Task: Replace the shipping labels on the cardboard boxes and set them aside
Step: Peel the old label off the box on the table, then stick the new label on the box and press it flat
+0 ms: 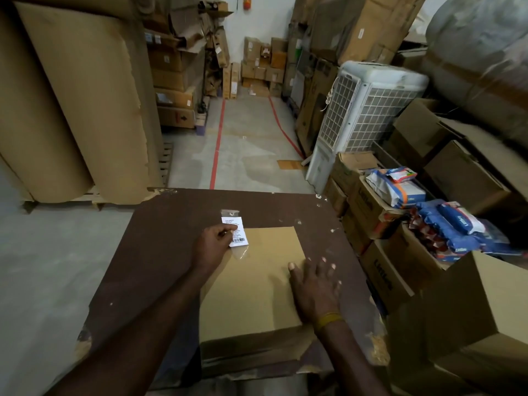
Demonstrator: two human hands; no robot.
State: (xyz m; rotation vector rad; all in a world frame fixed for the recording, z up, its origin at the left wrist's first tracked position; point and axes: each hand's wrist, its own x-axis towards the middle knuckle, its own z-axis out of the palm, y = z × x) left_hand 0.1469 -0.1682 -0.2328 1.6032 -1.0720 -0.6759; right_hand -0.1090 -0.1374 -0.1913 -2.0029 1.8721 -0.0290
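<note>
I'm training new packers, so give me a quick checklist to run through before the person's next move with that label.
1. Label held: left hand pinches the white shipping label in a firm-looking grip. Ok.
2. Box steadied: right hand lies flat, fingers spread, on the cardboard box. Ok.
3. Label on the box: it sits at the far left corner and overhangs onto the brown table. Not ok.
4. Clear film around the label: loose at the top and bottom. Not ok.
5. Barcode faces up: ok; text too small to read.
6. Old label gone from the box top: none visible. Ok.
</note>
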